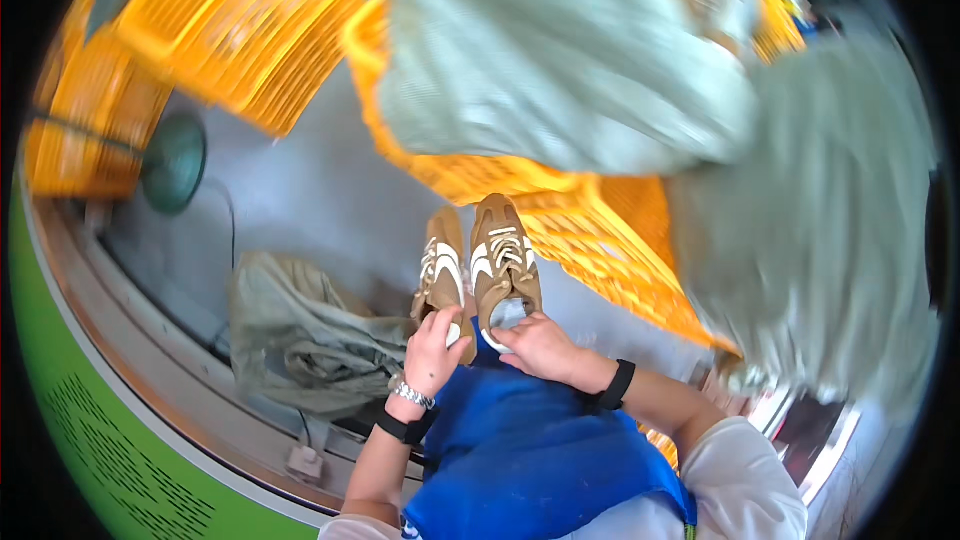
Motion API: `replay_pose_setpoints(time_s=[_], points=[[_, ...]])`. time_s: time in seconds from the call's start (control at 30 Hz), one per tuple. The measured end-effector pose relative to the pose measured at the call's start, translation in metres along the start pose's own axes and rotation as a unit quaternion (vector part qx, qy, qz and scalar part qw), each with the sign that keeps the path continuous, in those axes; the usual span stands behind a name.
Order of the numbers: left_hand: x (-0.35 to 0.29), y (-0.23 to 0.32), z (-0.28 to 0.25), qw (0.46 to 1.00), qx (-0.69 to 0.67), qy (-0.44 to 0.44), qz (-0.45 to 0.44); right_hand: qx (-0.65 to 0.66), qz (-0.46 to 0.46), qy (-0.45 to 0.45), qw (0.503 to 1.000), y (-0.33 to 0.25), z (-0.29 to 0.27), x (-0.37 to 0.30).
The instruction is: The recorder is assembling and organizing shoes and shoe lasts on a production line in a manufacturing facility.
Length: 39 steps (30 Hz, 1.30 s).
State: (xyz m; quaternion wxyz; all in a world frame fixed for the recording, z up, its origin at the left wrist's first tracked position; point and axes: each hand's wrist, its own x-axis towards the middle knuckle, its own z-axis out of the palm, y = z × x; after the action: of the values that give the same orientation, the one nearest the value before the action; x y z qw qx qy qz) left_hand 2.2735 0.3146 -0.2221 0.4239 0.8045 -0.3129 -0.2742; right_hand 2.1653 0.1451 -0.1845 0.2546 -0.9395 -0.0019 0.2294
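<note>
Side by side in front of my blue apron are two brown sneakers with white side stripes and white laces, toes pointing away from me. My left hand (433,350) grips the left sneaker (445,240) by its heel; this shoe is tilted on its side. The right sneaker (498,225) shows its top and its pale insole, and my right hand (543,348) is closed round its heel collar. A silver watch band and a black strap are on my left wrist, another black strap on the right.
Yellow plastic crates (610,235) stand ahead, with a large pale woven sack (540,60) over one. Another sack (810,230) stands at the right. A crumpled sack (300,330) lies at the left, near a green round base (174,163) and a green panel (110,440).
</note>
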Motion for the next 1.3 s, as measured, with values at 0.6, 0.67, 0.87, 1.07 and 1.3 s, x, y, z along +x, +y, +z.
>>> replay_pose_setpoints(time_s=[0.6,0.67,0.87,1.07,1.3], points=[[-0.108,0.366,0.32,0.475,0.172,-0.668,0.547,0.395,0.326,0.628,0.586,-0.044,0.131,-0.445],[-0.152,0.405,0.385,0.366,0.186,-0.692,0.594,0.381,0.334,0.684,0.525,-0.034,0.17,-0.49],[-0.271,0.497,0.52,0.18,0.093,-0.697,0.688,0.436,0.367,0.729,0.38,-0.036,0.211,-0.63],[-0.318,0.569,0.638,0.202,0.009,-0.774,0.601,0.452,0.384,0.734,0.332,0.01,0.222,-0.724],[-0.294,0.612,0.906,0.256,0.08,-0.605,0.75,0.437,0.364,0.82,0.061,-0.01,0.251,-0.815]])
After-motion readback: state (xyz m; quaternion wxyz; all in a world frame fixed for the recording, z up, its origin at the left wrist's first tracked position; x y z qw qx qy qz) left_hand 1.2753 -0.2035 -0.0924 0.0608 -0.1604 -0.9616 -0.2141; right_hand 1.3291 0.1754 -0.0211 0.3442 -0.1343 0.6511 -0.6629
